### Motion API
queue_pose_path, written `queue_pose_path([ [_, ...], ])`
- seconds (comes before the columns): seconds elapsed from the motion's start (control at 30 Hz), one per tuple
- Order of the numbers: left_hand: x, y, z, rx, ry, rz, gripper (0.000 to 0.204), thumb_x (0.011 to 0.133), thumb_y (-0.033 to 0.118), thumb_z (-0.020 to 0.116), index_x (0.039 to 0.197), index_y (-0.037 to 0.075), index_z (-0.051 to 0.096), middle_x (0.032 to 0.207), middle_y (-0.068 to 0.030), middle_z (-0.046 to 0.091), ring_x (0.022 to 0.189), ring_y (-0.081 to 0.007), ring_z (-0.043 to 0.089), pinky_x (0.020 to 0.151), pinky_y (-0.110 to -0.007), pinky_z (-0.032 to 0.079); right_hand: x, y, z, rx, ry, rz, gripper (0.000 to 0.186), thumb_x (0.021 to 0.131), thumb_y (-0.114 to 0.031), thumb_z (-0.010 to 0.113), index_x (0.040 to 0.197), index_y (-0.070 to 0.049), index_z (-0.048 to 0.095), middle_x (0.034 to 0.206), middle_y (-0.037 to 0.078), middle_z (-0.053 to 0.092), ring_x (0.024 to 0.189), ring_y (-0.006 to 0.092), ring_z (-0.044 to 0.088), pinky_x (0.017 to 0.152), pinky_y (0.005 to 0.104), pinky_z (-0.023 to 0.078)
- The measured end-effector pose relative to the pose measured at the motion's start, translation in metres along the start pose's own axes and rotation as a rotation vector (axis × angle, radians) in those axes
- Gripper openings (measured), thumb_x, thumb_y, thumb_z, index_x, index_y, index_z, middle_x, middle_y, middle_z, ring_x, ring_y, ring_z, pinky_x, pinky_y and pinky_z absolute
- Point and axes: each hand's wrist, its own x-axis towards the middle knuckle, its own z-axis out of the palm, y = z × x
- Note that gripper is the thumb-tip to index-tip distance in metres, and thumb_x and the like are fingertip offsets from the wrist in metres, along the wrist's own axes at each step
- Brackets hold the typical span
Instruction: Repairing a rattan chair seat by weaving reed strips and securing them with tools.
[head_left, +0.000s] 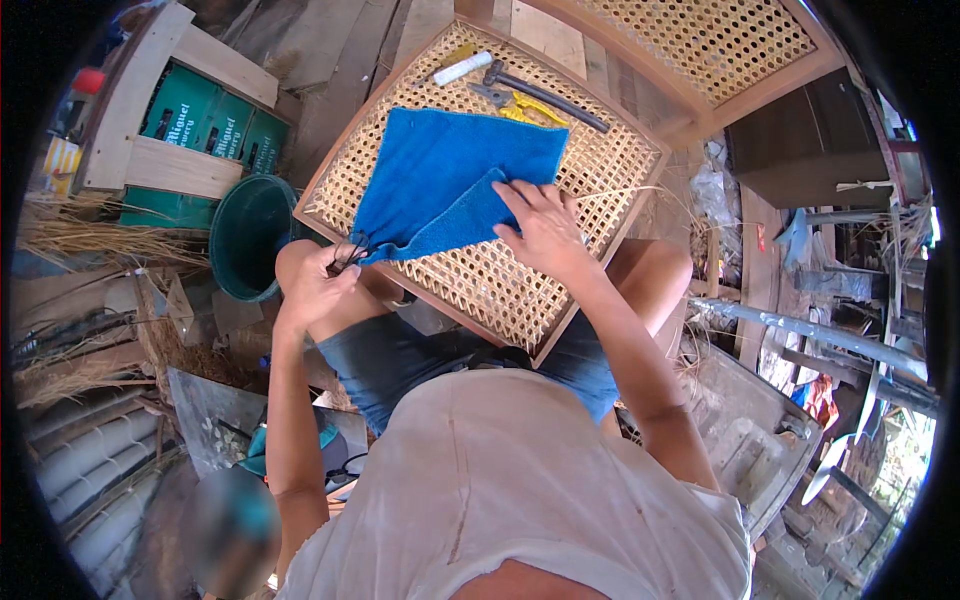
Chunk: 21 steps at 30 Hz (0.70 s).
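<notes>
A blue cloth (430,160) lies on the woven cane seat (600,165) of a wooden-framed chair across my lap. Its near edge is folded over. Closed at the cloth's near left corner, my left hand (325,285) grips a thin, dark, looped thing (352,252) whose kind I cannot make out. My right hand (545,228) lies on the folded part with its fingers stretched out. Beyond the cloth are pliers with yellow handles (530,108), a dark hammer (550,97) and a white cylinder (463,68).
A cane-filled backrest (715,45) rises at the far right. To the left stand a dark green bucket (240,275) and green crates (190,120). Dry strips (110,235) lie beyond the bucket. A grey pipe (810,328) crosses clutter at right. A blurred person (235,525) is at lower left.
</notes>
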Motion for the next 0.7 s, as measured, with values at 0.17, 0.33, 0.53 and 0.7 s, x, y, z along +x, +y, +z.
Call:
queue_pose_path([
  [0.17,0.006,0.041,-0.013,0.256,-0.052,-0.102,0.02,0.093,0.007,0.07,0.111,-0.001,0.072,0.085,0.0003,0.067,0.068,-0.0054,0.06,0.06,-0.023,0.048,0.037,-0.01,0.016,-0.068,0.15,0.115,0.06,0.09,-0.025,0.072,0.146,-0.016,0.053,0.124,0.011,0.064,0.113,0.0334,0.055,0.098,0.0519,0.039],
  [0.33,0.01,0.066,-0.028,0.074,-0.004,-0.111,0.02,0.099,0.015,0.067,0.11,-0.002,0.069,0.089,-0.0014,0.069,0.069,-0.0051,0.059,0.059,-0.022,0.049,0.015,-0.018,-0.004,0.178,0.192,-0.149,0.017,0.08,-0.006,0.071,0.095,-0.013,0.068,0.103,0.006,0.066,0.102,0.0272,0.059,0.093,0.0442,0.043],
  [0.53,0.063,0.094,0.027,0.313,-0.038,0.113,0.025,0.092,0.018,0.073,0.111,0.002,0.068,0.089,-0.0094,0.069,0.073,-0.017,0.065,0.067,-0.031,0.053,-0.077,-0.016,-0.008,0.16,0.022,-0.283,0.021,0.075,-0.003,0.068,0.093,-0.012,0.069,0.099,0.002,0.063,0.102,0.0245,0.057,0.091,0.0436,0.043],
  [0.7,0.105,0.08,0.083,0.51,-0.429,0.199,0.037,0.081,0.014,0.08,0.115,0.007,0.069,0.09,-0.0119,0.07,0.086,-0.0289,0.068,0.08,-0.039,0.053,-0.097,-0.021,0.005,0.204,0.032,-0.162,0.019,0.077,-0.001,0.066,0.092,-0.011,0.069,0.103,0.002,0.065,0.103,0.0248,0.058,0.093,0.0435,0.044],
])
